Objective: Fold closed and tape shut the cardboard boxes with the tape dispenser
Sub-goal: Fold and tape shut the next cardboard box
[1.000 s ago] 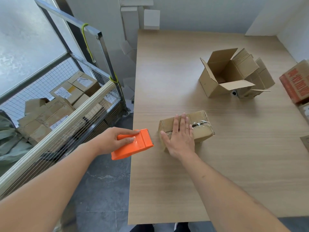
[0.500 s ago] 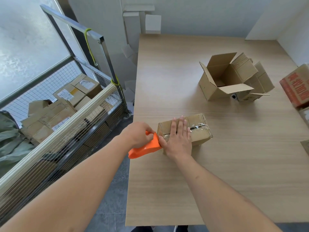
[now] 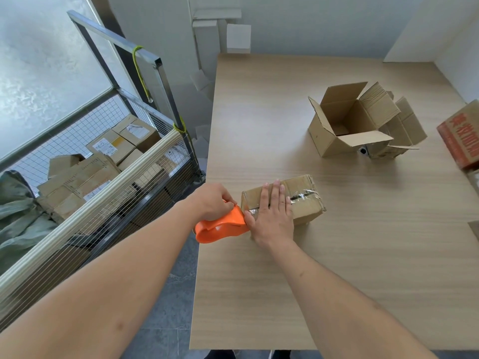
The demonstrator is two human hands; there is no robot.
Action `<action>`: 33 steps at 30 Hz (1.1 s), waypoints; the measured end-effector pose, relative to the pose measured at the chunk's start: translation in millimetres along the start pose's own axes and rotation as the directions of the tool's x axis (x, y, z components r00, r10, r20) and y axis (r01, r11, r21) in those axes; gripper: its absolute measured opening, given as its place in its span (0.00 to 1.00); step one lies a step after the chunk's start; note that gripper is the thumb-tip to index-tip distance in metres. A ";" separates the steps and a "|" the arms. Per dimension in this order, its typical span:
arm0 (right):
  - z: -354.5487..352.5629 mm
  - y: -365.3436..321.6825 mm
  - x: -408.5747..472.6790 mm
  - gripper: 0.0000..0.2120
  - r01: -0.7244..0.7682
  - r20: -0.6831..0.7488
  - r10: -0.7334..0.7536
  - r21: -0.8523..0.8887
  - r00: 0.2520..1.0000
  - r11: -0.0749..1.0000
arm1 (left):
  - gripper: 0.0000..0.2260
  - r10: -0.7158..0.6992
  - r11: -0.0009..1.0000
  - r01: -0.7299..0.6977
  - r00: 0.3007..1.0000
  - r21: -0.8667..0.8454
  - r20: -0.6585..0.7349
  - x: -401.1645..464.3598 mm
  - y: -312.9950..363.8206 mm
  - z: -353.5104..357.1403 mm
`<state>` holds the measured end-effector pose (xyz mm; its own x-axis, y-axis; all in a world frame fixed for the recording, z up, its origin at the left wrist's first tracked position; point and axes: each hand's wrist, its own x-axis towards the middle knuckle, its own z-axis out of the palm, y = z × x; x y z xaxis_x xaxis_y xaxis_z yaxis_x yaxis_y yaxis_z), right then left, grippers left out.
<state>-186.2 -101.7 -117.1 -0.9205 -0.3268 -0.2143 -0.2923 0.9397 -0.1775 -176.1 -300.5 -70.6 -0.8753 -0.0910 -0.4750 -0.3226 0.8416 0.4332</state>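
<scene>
Head view: one closed cardboard box (image 3: 298, 198) lies near the left edge of the wooden table (image 3: 337, 255), its long axis running left to right, with a strip of clear tape along the top seam. The right hand (image 3: 273, 216) presses flat on it, fingers straight and together, hiding the seam's middle. The left hand (image 3: 213, 202) grips one orange tape dispenser (image 3: 220, 226), nose pointing right against the box's left end; its tape roll is hidden. One open box (image 3: 344, 125) stands farther right, with other cardboard behind it, hard to count. A red-printed carton (image 3: 460, 141) is cut off at the right edge.
</scene>
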 end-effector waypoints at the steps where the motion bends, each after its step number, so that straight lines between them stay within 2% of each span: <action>1: 0.0 0.2 0.3 0.44 0.005 0.002 -0.005 0.001 1.000 1.000 | 0.10 -0.007 1.000 0.007 1.000 -0.007 0.004 0.2 -0.1 0.4; 8: 5.6 2.0 3.5 0.43 0.018 -0.007 -0.018 0.004 1.000 1.000 | 0.11 0.018 1.000 -0.017 0.999 0.020 -0.045 -4.5 5.4 4.2; 14: 8.3 2.3 6.2 0.42 0.021 0.024 -0.021 -0.005 0.999 1.000 | 0.12 0.095 0.984 -0.080 0.992 0.158 -0.088 -9.7 21.9 0.7; 20: 9.5 3.0 8.0 0.42 0.027 0.045 -0.026 -0.022 0.999 0.999 | 0.13 0.095 0.947 -0.069 0.993 0.313 -0.071 -14.3 41.5 -2.9; 29: 14.9 3.9 11.1 0.42 0.026 0.045 -0.025 -0.014 0.999 1.000 | 0.11 0.151 0.886 -0.106 0.986 0.451 -0.066 -12.3 55.2 -3.4; 33: 13.5 3.5 11.5 0.43 0.023 0.063 -0.022 -0.015 0.998 1.000 | 0.11 0.162 0.886 -0.107 0.983 0.451 -0.085 -13.8 52.5 -1.0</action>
<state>-194.3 -103.5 -133.1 -0.8955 -0.3532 -0.2707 -0.3173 0.9333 -0.1683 -181.3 -255.6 -40.6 -0.9432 0.0015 -0.3322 -0.0299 0.9955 0.0896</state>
